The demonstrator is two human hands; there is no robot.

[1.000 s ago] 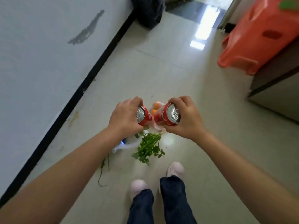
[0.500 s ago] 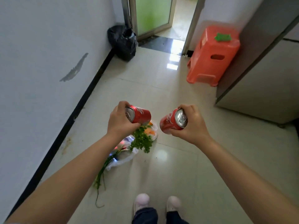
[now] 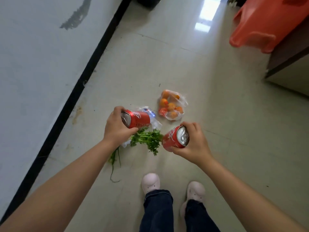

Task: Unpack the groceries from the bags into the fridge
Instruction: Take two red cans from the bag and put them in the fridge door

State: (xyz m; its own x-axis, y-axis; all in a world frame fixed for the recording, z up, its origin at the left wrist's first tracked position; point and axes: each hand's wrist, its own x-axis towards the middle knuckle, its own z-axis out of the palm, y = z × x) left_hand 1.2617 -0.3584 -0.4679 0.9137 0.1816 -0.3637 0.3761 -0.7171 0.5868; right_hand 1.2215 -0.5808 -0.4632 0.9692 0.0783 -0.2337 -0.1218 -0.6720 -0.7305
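Above the tiled floor (image 3: 217, 114), the left hand (image 3: 115, 128) grips a red can (image 3: 138, 118) lying sideways, base pointing right, while the right hand (image 3: 195, 144) grips a second can (image 3: 173, 138), base pointing left. Below them lie a bag of oranges (image 3: 171, 106) and a cilantro bunch (image 3: 148, 139).

The scene is bright with soft daylight. A strong white glare lies on the glossy floor (image 3: 184, 67) at the top, so light comes from there. Shadows are weak. The wide lens bends the wall (image 3: 41, 56) and the edges; details are slightly soft.
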